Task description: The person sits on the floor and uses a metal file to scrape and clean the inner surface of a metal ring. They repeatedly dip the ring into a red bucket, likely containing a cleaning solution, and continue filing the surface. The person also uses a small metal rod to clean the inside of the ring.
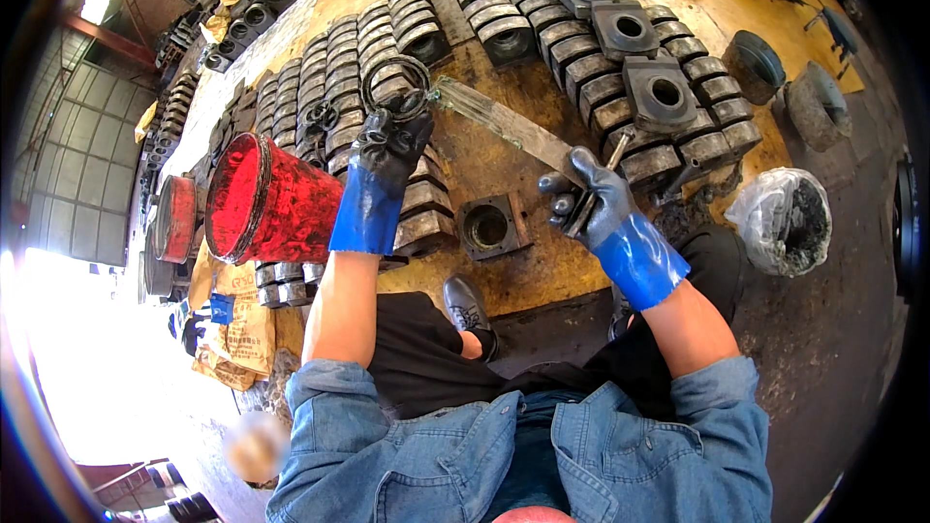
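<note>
My left hand, in a blue glove with blackened fingers, is closed on a dark metal ring that it holds up over rows of blocks. In my right hand, gloved alike, is a flat stick whose far end, smeared greenish, points up at the ring. A slim metal rod also passes through the right hand's grip. Between and below my hands, a square metal block with a round bore lies on the yellowish, stained floor sheet. Whether the stick touches the ring I cannot tell.
A red-smeared bucket stands left of my left forearm. Rows of dark metal blocks fill the far side, some bored blocks lying on top. At right are a plastic-lined bucket and metal cylinders. My shoe is close by.
</note>
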Demonstrator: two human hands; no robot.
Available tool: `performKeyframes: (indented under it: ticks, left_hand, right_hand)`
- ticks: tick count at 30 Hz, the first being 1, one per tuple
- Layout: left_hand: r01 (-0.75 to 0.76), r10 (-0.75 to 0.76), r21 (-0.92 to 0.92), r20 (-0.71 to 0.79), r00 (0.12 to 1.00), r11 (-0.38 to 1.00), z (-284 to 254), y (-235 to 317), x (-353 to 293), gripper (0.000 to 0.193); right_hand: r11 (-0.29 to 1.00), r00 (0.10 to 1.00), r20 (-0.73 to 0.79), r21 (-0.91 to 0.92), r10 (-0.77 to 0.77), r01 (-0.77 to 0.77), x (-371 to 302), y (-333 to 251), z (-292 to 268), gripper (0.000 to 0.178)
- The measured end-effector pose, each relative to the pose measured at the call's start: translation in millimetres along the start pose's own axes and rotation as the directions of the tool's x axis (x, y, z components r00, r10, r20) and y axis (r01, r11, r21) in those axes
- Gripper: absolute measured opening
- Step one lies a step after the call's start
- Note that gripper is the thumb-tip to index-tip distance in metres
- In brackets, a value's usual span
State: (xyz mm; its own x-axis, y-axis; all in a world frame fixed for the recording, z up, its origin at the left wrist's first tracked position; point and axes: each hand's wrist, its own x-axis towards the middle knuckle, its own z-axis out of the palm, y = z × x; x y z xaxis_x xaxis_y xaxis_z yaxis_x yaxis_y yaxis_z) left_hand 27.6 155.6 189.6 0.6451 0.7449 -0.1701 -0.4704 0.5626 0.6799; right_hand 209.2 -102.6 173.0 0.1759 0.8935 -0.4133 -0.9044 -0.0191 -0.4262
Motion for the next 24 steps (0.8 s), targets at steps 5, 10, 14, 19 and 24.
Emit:
performKeyframes:
  ticks: [5, 10, 14, 19, 24]
  left_hand:
    - [-0.034, 0.032, 0.042, 0.052, 0.998, 0.999, -2.0, -1.0, 3.7, 0.04]
    - [-0.067, 0.037, 0.257, 0.121, 0.992, 0.964, 2.2, -3.0, -5.3, 0.045]
    - [-0.24, 0.096, 0.565, 0.273, 0.957, 0.789, 1.3, 0.0, -8.0, 0.044]
    - [-0.293, 0.099, 0.654, 0.317, 0.943, 0.697, -16.9, 3.2, -0.1, 0.045]
    - [0.116, -0.133, 0.178, 0.087, 0.987, 0.977, -11.1, 3.3, 2.2, 0.048]
  right_hand:
    - [0.998, 0.998, -0.024, -0.025, -0.055, 0.055, 0.4, -2.7, -1.7, 0.025]
    - [0.996, 0.995, -0.039, -0.034, -0.089, 0.088, -1.2, -3.1, -0.4, 0.026]
    - [0.992, 0.994, -0.022, -0.067, -0.111, 0.11, -2.0, -4.2, -0.5, 0.031]
    - [0.989, 0.993, 0.014, -0.094, -0.117, 0.117, 0.1, -3.7, -2.0, 0.035]
    - [0.988, 0.993, 0.01, -0.098, -0.116, 0.116, -1.5, -6.1, -3.3, 0.036]
